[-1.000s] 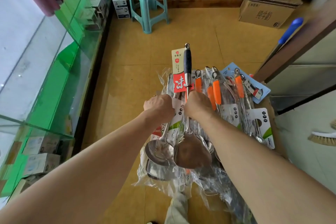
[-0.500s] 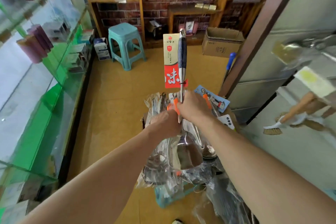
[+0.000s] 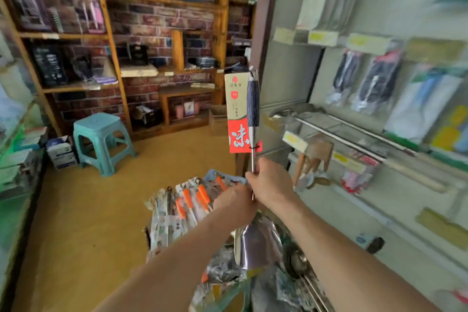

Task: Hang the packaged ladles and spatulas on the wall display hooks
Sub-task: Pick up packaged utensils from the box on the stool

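Tan floor [image 3: 83, 215], wooden shelves [image 3: 109, 40], wall display [image 3: 291, 76]

Single view: head-worn wide-angle camera, set above and behind the left hand [image 3: 235, 201] and right hand [image 3: 274, 185], both near, arms entering from the lower edge. Faces forward and slightly down. Spatula [image 3: 253, 101] above the right hand sits mid-frame, wooden shelves [image 3: 111, 33] well beyond, wall display [image 3: 291, 78] just right, blurred.
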Tool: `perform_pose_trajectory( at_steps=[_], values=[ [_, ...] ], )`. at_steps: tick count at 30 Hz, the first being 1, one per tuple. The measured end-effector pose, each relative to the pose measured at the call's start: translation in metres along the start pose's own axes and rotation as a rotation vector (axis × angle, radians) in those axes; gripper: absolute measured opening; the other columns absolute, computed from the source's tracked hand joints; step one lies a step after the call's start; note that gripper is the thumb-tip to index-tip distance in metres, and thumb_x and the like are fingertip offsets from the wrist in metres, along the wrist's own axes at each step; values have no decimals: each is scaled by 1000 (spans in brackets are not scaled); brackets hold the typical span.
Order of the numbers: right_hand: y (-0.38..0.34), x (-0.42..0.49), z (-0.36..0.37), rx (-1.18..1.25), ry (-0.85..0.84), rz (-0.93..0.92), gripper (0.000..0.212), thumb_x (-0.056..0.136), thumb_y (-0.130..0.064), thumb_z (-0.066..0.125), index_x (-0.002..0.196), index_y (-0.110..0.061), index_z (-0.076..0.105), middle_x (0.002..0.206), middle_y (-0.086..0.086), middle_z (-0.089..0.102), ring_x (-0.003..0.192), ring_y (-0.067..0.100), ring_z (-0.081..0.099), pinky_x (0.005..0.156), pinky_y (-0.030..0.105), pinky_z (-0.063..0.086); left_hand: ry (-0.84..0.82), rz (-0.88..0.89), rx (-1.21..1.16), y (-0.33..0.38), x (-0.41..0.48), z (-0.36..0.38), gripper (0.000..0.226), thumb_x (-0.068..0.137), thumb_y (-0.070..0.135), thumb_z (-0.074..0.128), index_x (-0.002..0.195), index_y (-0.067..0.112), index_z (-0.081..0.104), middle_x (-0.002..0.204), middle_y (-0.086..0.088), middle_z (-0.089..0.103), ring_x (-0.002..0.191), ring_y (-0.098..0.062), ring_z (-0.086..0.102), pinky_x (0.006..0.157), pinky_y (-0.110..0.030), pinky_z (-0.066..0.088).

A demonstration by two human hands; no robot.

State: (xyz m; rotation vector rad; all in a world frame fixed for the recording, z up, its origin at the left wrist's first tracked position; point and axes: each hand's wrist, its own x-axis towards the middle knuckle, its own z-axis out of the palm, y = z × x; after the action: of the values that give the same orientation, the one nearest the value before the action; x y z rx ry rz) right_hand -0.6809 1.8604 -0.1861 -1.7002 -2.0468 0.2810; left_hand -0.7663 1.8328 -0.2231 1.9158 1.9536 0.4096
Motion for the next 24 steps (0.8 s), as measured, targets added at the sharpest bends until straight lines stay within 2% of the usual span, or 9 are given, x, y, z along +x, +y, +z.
perform_pose_trajectory(
  at_steps=[3,5,7,9,11,15,18,20,24],
  values=[
    [17,-18,-30,-45,57,26,27,95,-33,48,97,-9,61,99,10,65,99,31,60,68,30,35,4,69,58,27,-11,8,33,98,34,40,106,10,61,113,-13,63,104,-32,61,80,-34,47],
    [29,-28,-52,-57,78,41,31,95,-36,45,92,-11,63,88,8,64,94,30,61,66,30,38,-10,118,93,45,-16,15,32,98,33,40,109,9,59,116,-12,62,108,-32,59,85,-34,45],
    [42,-38,-77,-71,103,72,34,96,-39,43,86,-13,63,80,4,58,87,29,61,63,29,35,-52,169,120,61,-20,22,31,99,31,41,112,8,57,119,-13,61,111,-31,57,88,-34,44],
    [58,-47,-100,-109,124,99,35,95,-44,43,82,-17,60,77,3,56,82,27,60,62,28,34,-76,228,110,77,-24,29,31,99,32,43,113,7,57,119,-13,61,111,-31,57,88,-34,44],
    [75,-57,-122,-142,143,122,37,93,-51,44,79,-20,57,77,3,58,86,27,62,63,28,36,-78,284,95,94,-28,36,30,98,31,44,112,7,57,118,-14,61,110,-32,57,87,-34,44],
    [99,-77,-157,-129,163,202,52,85,-65,44,76,-18,65,79,-1,66,82,22,63,70,29,46,-89,358,121,127,-32,46,28,97,25,43,110,5,58,119,-16,60,113,-33,54,90,-34,42],
    [129,-100,-194,-90,310,275,46,86,-61,44,73,-19,58,79,0,66,81,25,63,69,31,48,-132,447,165,164,-45,62,31,99,24,40,114,3,57,122,-16,58,115,-31,52,93,-33,38],
    [156,-116,-218,-25,413,318,34,89,-54,48,81,-21,54,87,2,65,87,28,61,68,32,45,-196,495,196,188,-54,80,34,100,26,38,116,3,56,125,-15,57,118,-31,51,96,-34,37],
    [208,-155,-253,42,462,373,32,90,-41,53,100,-11,56,100,11,66,96,33,60,73,35,47,-310,557,194,242,-83,110,34,98,27,39,116,6,60,125,-14,58,117,-31,53,96,-34,41]
  ],
)
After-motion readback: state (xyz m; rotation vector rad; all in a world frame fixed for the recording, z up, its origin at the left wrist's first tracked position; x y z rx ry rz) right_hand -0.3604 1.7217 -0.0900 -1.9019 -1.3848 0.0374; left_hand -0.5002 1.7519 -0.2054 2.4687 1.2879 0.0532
